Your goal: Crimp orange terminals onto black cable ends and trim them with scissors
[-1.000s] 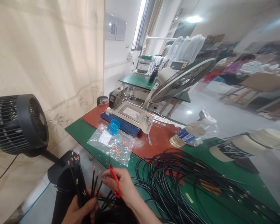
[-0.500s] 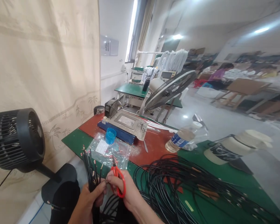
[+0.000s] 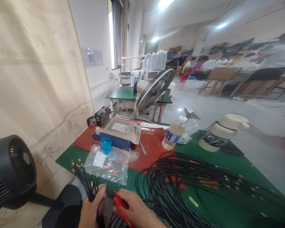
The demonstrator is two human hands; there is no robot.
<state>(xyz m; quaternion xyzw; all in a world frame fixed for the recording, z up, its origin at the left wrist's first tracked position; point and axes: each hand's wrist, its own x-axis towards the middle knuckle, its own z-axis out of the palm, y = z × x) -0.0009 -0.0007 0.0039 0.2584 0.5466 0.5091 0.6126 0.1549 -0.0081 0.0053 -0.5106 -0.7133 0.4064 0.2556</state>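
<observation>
At the bottom of the head view my left hand is closed around a bundle of thin black wires whose stripped, red-tipped ends fan up and to the left. Close to its right, my right hand is closed on a pair of red-handled scissors. Both hands sit at the near edge of a green table. A big loose coil of black cable lies on the table just right of my hands.
A clear bag of small red parts, a blue cap, a flat metal machine, a water bottle and a white jug lie farther back. A black fan stands left. People work at far tables.
The camera has swung up and right, so my hands now sit lower in the picture. The wire bundle has shifted left and the scissors have tilted lower in my right hand.
</observation>
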